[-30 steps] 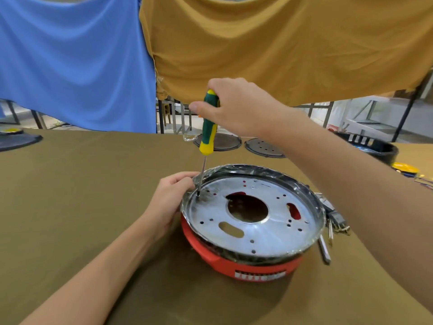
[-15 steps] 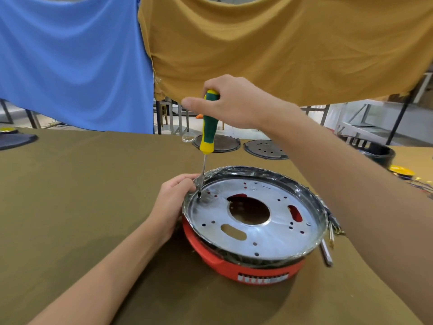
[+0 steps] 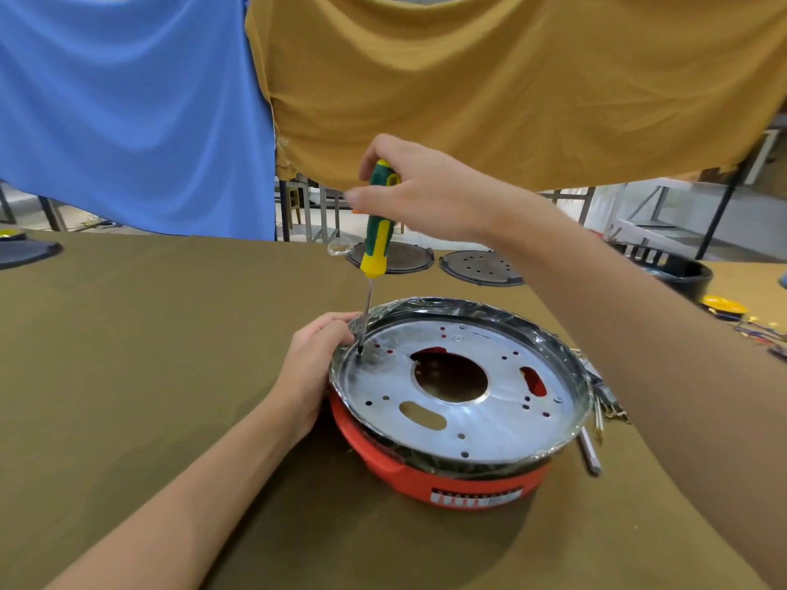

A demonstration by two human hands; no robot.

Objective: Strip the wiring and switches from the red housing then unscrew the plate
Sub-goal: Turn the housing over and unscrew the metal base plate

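Observation:
The red housing (image 3: 426, 474) sits on the olive table (image 3: 149, 334), topped by a round silver plate (image 3: 477, 419) with a big centre hole and several small holes. My right hand (image 3: 426, 189) grips the green and yellow screwdriver (image 3: 377, 232) by the top of its handle. The screwdriver stands nearly upright with its tip on a screw at the plate's left edge. My left hand (image 3: 317, 368) holds the housing's left rim, fingers curled over the edge beside the shaft.
Two dark round discs (image 3: 481, 268) lie at the table's far edge with a small clear piece (image 3: 339, 249) beside them. Metal tools and removed parts (image 3: 596, 419) lie right of the housing. A black tub (image 3: 677, 270) and yellow bits stand far right. Blue and mustard cloths hang behind.
My right hand's fingers have shifted round the screwdriver handle, as in turning it. The tip stays on the same screw and my left hand stays on the rim.

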